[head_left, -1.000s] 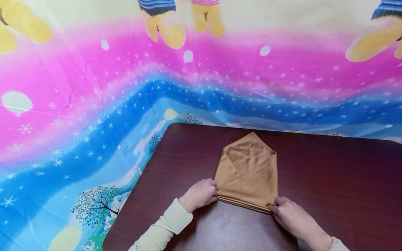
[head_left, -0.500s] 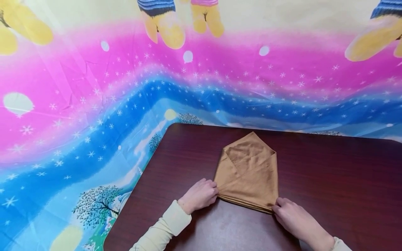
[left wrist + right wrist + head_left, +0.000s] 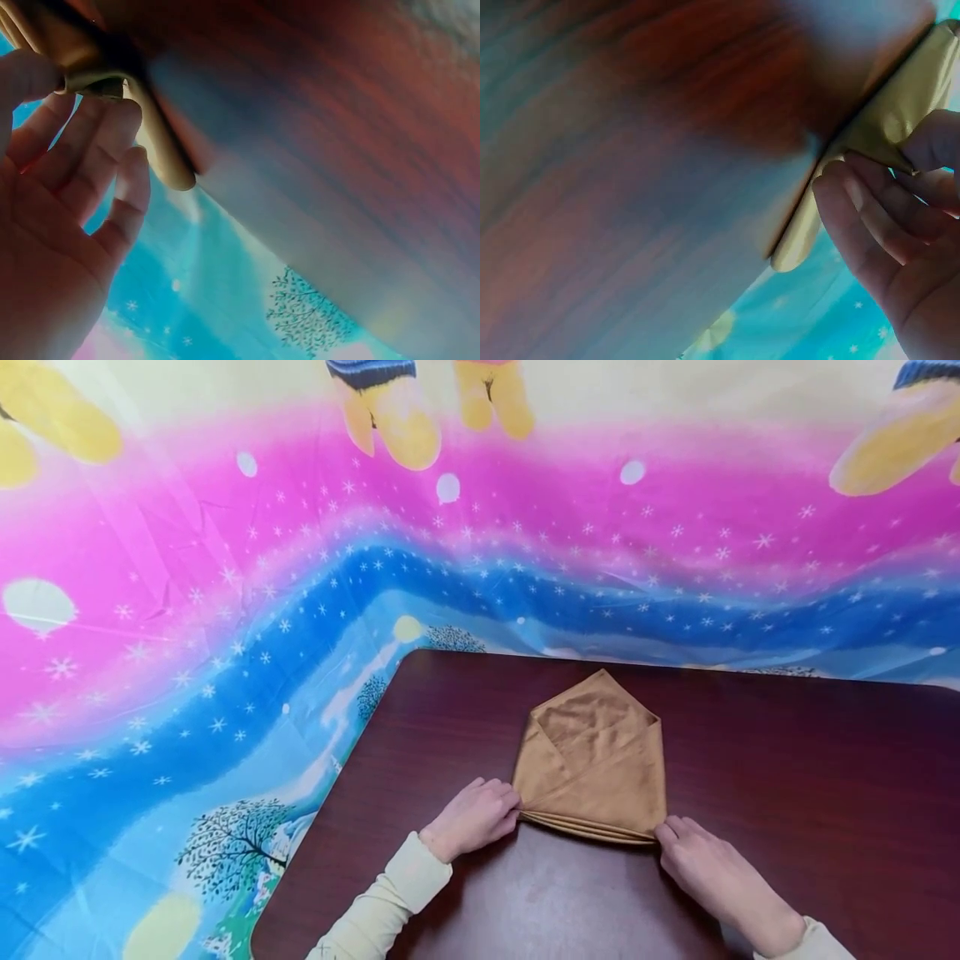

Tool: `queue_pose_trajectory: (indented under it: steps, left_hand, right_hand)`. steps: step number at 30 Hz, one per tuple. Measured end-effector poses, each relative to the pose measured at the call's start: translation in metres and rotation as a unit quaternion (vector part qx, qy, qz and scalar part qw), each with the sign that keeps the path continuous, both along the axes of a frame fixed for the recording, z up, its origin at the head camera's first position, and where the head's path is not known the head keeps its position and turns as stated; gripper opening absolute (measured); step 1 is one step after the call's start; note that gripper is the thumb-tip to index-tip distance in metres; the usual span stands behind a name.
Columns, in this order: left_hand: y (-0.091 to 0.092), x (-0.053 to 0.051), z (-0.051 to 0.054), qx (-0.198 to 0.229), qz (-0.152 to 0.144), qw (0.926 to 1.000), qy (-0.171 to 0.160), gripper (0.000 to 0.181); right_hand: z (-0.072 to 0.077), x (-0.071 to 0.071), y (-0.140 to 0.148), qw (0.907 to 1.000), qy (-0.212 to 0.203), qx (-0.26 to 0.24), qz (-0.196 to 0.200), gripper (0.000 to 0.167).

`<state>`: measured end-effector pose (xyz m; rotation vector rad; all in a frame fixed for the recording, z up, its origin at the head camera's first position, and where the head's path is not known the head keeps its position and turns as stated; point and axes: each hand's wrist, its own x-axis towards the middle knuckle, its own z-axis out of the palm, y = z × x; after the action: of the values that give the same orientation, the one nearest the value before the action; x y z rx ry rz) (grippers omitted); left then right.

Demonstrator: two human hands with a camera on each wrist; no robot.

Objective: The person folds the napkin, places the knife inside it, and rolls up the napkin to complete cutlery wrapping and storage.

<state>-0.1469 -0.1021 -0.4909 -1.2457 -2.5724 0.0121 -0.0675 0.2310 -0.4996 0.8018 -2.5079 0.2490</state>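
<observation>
A golden-brown folded cloth [image 3: 592,777] lies on the dark red-brown table, shaped like an envelope with its point toward the far edge. Several layers show along its near edge, which bows slightly. At the near left corner my left hand [image 3: 474,817] pinches the cloth; in the left wrist view the thumb and fingertips close on a folded edge [image 3: 94,79]. My right hand [image 3: 712,872] pinches the near right corner, and the right wrist view shows the cloth [image 3: 881,127] between thumb and fingers. The cloth's underside is hidden in the head view.
The table [image 3: 810,777] has rounded corners and extends to the right of the cloth. Behind and to the left hangs a printed backdrop [image 3: 480,568] with pink and blue bands, snowflakes and trees, meeting the table's far edge.
The cloth's near edge, mostly its right corner, has shifted away from me and up, with my right hand. The left hand has moved only slightly. The grip at both corners continues.
</observation>
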Motion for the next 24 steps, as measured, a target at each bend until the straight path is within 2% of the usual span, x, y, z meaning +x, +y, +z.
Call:
queue_pose_trajectory:
  steps: [6, 12, 15, 20, 22, 24]
  left_hand:
    - [0.0, -0.008, 0.003, 0.022, 0.009, 0.9985, -0.049, 0.007]
    - [0.003, -0.014, 0.007, 0.031, 0.015, 0.9946, -0.098, 0.01]
    - [0.005, -0.016, 0.012, 0.033, 0.03, 0.9895, -0.137, 0.012]
    - [0.01, -0.021, 0.015, 0.027, 0.071, 0.9739, -0.214, 0.013]
    - [0.012, -0.023, 0.013, 0.028, 0.09, 0.9709, -0.22, 0.012]
    - [0.014, -0.024, 0.01, 0.03, 0.105, 0.9713, -0.211, 0.01]
  right_hand:
    - [0.005, -0.007, 0.004, 0.9984, -0.049, -0.024, -0.013, 0.021]
    - [0.008, -0.012, 0.006, 0.9931, -0.097, -0.056, -0.033, 0.021]
    - [0.01, -0.014, 0.005, 0.9862, -0.142, -0.066, -0.054, 0.019]
    - [0.01, -0.018, 0.004, 0.9697, -0.21, -0.08, -0.096, 0.013]
    - [0.008, -0.019, 0.003, 0.9627, -0.229, -0.092, -0.11, 0.013]
    - [0.005, -0.02, 0.002, 0.9581, -0.24, -0.1, -0.121, 0.013]
